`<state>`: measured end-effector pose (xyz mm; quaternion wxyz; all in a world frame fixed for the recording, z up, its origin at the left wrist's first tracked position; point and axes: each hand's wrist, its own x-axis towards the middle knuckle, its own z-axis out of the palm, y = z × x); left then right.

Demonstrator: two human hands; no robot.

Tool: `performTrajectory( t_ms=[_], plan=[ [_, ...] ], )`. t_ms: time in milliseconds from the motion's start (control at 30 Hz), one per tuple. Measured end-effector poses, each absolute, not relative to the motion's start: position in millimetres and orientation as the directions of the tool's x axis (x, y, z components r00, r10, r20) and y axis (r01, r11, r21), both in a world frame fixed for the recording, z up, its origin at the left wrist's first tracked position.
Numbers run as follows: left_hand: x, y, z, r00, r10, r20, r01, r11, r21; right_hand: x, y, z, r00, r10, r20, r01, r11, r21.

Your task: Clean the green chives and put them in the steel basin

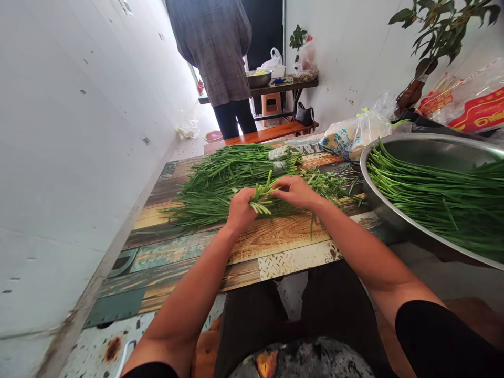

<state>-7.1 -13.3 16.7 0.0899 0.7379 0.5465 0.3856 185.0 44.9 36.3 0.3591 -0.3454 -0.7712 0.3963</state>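
Note:
My left hand point(241, 210) is closed around a small bunch of garlic chives point(260, 203), whose pale cut ends stick out to the right. My right hand point(293, 191) pinches at the stems of that bunch with thumb and fingertips. Behind both hands a large heap of chives point(220, 181) lies on the table, leaves toward the left. A pale band point(279, 157) wraps one bundle near its stem ends. Right of my right hand is a loose pile of trimmings point(325, 181).
A big steel bowl point(417, 212) full of long green chives stands at the right table edge. Behind it are plastic bags point(350, 134) and a leafy plant point(437, 37). The wood-patterned table point(189, 257) runs beside a white wall. A person point(220, 52) stands at a farther table.

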Motion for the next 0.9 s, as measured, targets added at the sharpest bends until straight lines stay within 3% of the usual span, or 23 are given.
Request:
performTrajectory(
  t_ms=[600, 900],
  plan=[
    [-9, -14, 18, 0.106, 0.864, 0.492, 0.727, -0.405, 0.555, 200, 50, 48, -0.412, 0.910, 0.053, 0.264, 0.175, -0.949],
    [-11, -13, 17, 0.081, 0.864, 0.497, 0.727, -0.392, 0.563, 209, 62, 45, -0.242, 0.960, 0.143, 0.296, 0.213, -0.931]
  ],
)
